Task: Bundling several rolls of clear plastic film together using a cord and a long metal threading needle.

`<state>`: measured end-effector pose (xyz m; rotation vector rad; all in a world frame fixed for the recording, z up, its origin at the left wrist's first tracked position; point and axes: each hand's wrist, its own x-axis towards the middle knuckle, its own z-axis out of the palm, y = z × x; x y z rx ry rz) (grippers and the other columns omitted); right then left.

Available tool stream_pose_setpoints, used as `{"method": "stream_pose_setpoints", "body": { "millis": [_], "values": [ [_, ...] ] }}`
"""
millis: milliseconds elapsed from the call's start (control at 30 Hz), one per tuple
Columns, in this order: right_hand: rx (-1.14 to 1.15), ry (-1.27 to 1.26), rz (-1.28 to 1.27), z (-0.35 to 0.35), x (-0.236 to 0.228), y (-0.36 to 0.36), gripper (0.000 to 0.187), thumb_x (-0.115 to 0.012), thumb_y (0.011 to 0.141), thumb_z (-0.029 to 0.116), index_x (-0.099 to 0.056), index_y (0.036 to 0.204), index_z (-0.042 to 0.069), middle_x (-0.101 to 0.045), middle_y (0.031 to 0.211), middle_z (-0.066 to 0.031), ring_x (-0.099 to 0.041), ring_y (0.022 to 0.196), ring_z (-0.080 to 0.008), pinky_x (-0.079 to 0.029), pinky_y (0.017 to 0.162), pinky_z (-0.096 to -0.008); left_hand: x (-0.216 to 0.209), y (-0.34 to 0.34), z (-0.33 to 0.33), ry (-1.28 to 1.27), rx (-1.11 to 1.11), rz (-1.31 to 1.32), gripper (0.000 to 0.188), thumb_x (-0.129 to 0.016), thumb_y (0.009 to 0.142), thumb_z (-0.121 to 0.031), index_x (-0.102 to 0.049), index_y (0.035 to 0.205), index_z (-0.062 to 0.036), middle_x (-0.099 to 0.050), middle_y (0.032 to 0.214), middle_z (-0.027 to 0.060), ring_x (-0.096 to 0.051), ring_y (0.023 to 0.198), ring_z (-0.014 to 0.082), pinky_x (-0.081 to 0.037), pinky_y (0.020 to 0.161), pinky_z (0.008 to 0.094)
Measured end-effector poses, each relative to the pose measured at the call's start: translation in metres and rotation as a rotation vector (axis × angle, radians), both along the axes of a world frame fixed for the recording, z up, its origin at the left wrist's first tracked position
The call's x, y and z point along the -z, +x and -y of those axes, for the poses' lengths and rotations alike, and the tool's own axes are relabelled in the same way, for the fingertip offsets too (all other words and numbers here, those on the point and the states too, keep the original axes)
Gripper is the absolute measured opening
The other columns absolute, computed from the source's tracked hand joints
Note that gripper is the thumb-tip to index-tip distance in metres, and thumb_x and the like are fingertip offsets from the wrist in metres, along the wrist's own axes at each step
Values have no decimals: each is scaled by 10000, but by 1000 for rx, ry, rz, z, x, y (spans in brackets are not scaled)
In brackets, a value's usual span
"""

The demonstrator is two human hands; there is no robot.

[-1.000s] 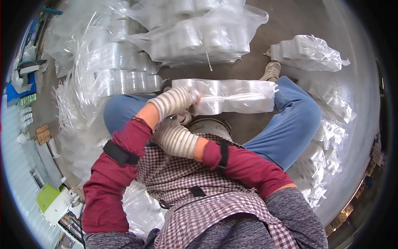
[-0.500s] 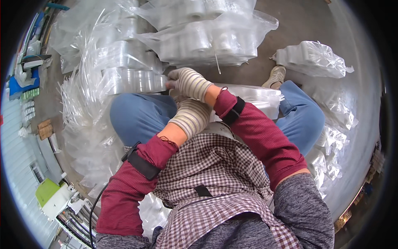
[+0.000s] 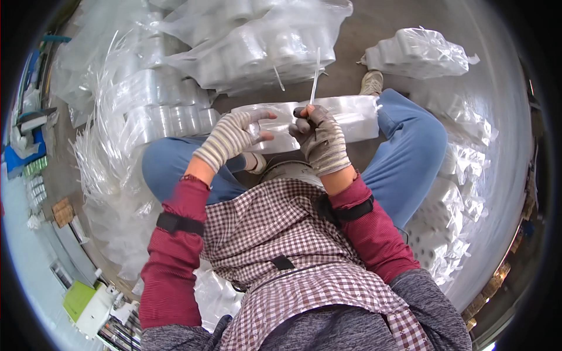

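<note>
My right hand [image 3: 322,137], in a striped glove with bare fingertips, pinches a thin white plastic tie strip [image 3: 316,79] that sticks up away from me. To its left, my left hand [image 3: 234,134] has thumb and fingers apart, in a matching glove. It reaches over the left part of a long pack wrapped in clear plastic [image 3: 354,117], which lies between my knees; I cannot tell whether the fingers touch the film. Both hands are close to this pack, and they partly cover it.
Large clear bags of white rolls [image 3: 257,52] stand ahead. A bundle of loose white strips [image 3: 99,152] hangs at the left by more wrapped rolls [image 3: 175,120]. One wrapped pack [image 3: 418,52] lies far right, and several others [image 3: 436,228] lie beside my right knee.
My hands were together, the right over the left, by the rolls at left. Now they are apart; the right has moved right and holds up the tie strip, and the left is spread.
</note>
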<state>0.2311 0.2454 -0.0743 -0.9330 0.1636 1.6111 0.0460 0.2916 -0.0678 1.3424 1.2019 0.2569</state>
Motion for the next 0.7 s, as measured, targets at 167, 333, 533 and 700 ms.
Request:
{"method": "stream_pose_setpoints", "body": {
  "millis": [167,333,533,700],
  "values": [
    [228,17,84,11,4,-5,148,-590,852,100,-543,956,6,-571,835,-100,-598,752,-221,-504,771,-350,34,0,-7,531,355,-308,153,-683,756,-139,-650,894,-84,-641,729,103,-581,600,156,-460,563,297],
    [124,-172,-62,57,-8,-28,397,-574,869,129,-419,1205,-15,-573,1042,-166,-600,916,-305,-511,795,-429,21,2,-2,15,-132,17,142,-712,755,-181,-659,791,-54,-515,601,-52,-454,553,34,-376,488,211],
    [82,-309,-117,57,26,-61,335,-461,925,149,-409,1224,7,-572,1086,-185,-620,893,-304,-538,732,-414,26,-10,4,247,91,157,130,-686,765,-162,-660,785,-36,-579,583,-4,-512,506,78,-415,479,234],
    [78,-64,-112,58,20,-60,452,-411,952,189,-265,1360,62,-555,1153,-186,-622,908,-296,-545,705,-414,18,5,10,550,291,-305,233,-615,797,-256,-655,867,-38,-614,732,194,-616,632,304,-476,568,356]
  ]
}}
